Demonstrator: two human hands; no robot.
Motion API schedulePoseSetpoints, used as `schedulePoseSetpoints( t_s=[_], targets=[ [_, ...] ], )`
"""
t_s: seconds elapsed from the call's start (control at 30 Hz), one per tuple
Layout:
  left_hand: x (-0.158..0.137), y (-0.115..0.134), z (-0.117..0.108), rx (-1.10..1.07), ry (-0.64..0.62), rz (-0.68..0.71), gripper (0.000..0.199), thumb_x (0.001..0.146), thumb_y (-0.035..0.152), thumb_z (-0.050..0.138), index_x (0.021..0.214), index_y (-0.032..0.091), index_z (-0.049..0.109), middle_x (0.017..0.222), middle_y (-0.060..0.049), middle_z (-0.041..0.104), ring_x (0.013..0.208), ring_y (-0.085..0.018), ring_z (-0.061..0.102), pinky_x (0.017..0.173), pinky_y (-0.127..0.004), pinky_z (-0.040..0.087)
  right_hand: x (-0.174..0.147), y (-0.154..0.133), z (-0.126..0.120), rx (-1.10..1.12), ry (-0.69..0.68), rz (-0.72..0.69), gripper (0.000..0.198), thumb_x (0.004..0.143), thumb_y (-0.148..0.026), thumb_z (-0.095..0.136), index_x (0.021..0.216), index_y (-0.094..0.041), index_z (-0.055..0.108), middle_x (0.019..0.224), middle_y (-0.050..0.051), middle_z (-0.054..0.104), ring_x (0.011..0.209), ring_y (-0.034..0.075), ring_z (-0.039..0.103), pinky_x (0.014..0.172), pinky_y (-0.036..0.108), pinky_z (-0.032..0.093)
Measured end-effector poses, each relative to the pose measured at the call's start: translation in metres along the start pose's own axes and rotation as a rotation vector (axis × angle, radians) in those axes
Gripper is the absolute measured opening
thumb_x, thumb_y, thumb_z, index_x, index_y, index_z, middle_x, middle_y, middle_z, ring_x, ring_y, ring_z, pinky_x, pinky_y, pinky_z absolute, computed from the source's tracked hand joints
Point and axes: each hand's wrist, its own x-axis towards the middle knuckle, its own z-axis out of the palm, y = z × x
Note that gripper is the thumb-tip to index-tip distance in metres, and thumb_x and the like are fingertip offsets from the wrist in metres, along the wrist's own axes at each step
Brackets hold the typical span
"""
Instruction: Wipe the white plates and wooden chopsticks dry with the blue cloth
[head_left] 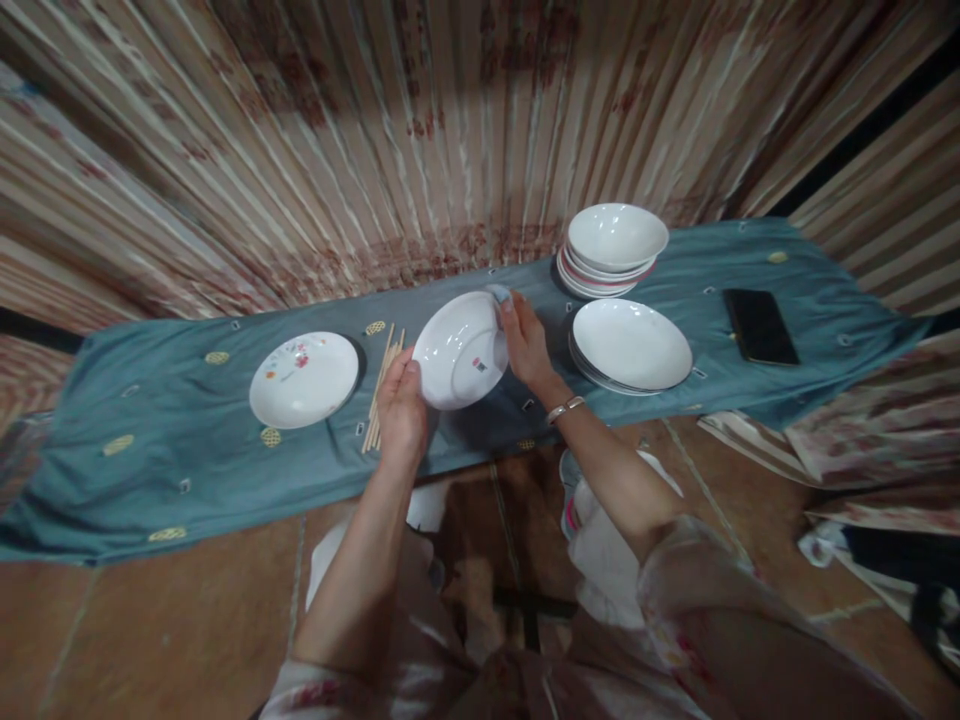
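currently, the left hand (403,405) and the right hand (529,340) are grasping a white dish (456,345) between them, just to the right of the chopsticks (380,378), and are holding it tilted above the blue-green cloth (187,410). the left thumb is pressing near the rim while the other left fingers are curling mostly out of sight; this hand is overlapping the chopsticks in view, and whether it is touching them i cannot tell. the right fingers are gripping the opposite rim, farther from the chopsticks, with something pale blue (498,292) showing at their tips, too hidden to name. a ring and a small red and dark mark (480,366) are showing on the dish. to the left of the chopsticks, a flower-printed plate (315,390) is lying face up. well to their right, a stack of plates (631,345) is resting, and just beyond it a white bowl (617,238) is topping another pile (600,285). farthest right of the chopsticks, a dark flat device (761,327) is lying. behind the chopsticks, a pleated curtain (450,130) is hanging.
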Motion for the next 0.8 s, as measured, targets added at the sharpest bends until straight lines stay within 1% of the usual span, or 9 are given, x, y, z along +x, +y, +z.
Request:
schedulePoseSetpoints(
  t_s=[0.1,0.23,0.4,0.5,0.57,0.7,0.73,0.8],
  targets=[
    [-0.001,0.002,0.002,-0.021,-0.006,-0.026,0.033,0.071,0.047,0.075,0.088,0.019,0.07,0.085,-0.002,0.071,0.087,-0.017,0.065,0.085,-0.028,0.048,-0.001,-0.003,-0.002,-0.001,-0.012,-0.019,0.055,0.102,-0.05,0.02,0.132,-0.018,0.053,0.131,0.015,0.06,0.126,0.024,0.053,0.111,0.047,0.04],
    [-0.001,0.002,0.002,-0.064,-0.01,-0.044,0.035,0.068,0.048,0.078,0.082,0.019,0.066,0.08,0.0,0.069,0.081,-0.015,0.063,0.08,-0.025,0.048,-0.004,-0.008,-0.005,-0.059,-0.033,-0.063,0.058,0.1,-0.055,0.023,0.138,-0.02,0.049,0.14,0.014,0.053,0.136,0.024,0.043,0.116,0.048,0.034],
    [-0.001,0.002,0.003,-0.065,-0.025,-0.049,0.04,0.064,0.052,0.079,0.081,0.019,0.064,0.079,0.001,0.07,0.076,-0.014,0.063,0.076,-0.024,0.048,-0.008,-0.018,-0.008,-0.136,-0.047,-0.134,0.057,0.1,-0.053,0.026,0.143,-0.021,0.043,0.147,0.014,0.044,0.142,0.025,0.036,0.118,0.049,0.031],
    [-0.001,0.002,0.004,-0.082,-0.047,-0.056,0.042,0.065,0.054,0.079,0.084,0.019,0.065,0.079,0.0,0.071,0.078,-0.016,0.066,0.076,-0.026,0.05,-0.009,-0.028,-0.007,-0.178,-0.076,-0.19,0.054,0.1,-0.05,0.03,0.147,-0.025,0.039,0.151,0.01,0.038,0.144,0.027,0.031,0.119,0.052,0.027],
    [-0.002,0.002,0.005,-0.097,-0.059,-0.064,0.044,0.066,0.055,0.078,0.086,0.019,0.065,0.079,-0.001,0.071,0.078,-0.016,0.067,0.077,-0.027,0.051,-0.011,-0.036,-0.006,-0.212,-0.105,-0.245,0.055,0.099,-0.049,0.032,0.148,-0.026,0.037,0.153,0.01,0.036,0.146,0.028,0.027,0.12,0.052,0.025],
    [-0.001,0.001,0.003,-0.107,-0.053,-0.048,0.043,0.066,0.054,0.079,0.086,0.019,0.065,0.083,-0.002,0.072,0.079,-0.016,0.067,0.08,-0.028,0.052,-0.018,-0.057,0.002,-0.287,-0.154,-0.371,0.057,0.098,-0.052,0.034,0.144,-0.02,0.045,0.155,0.013,0.032,0.149,0.031,0.017,0.119,0.053,0.022],
    [-0.001,0.0,0.002,-0.108,-0.052,-0.037,0.042,0.067,0.054,0.079,0.086,0.019,0.066,0.086,-0.002,0.073,0.082,-0.016,0.067,0.082,-0.028,0.052,-0.021,-0.062,0.005,-0.304,-0.168,-0.4,0.056,0.098,-0.052,0.035,0.142,-0.019,0.048,0.155,0.013,0.033,0.15,0.031,0.016,0.119,0.054,0.022],
    [0.0,-0.001,0.0,-0.097,-0.053,-0.008,0.039,0.07,0.053,0.077,0.087,0.019,0.068,0.092,-0.003,0.073,0.09,-0.017,0.067,0.089,-0.029,0.051,-0.028,-0.071,0.01,-0.341,-0.219,-0.435,0.054,0.097,-0.053,0.038,0.139,-0.022,0.051,0.156,0.011,0.035,0.15,0.031,0.015,0.119,0.054,0.021]
  ],
)
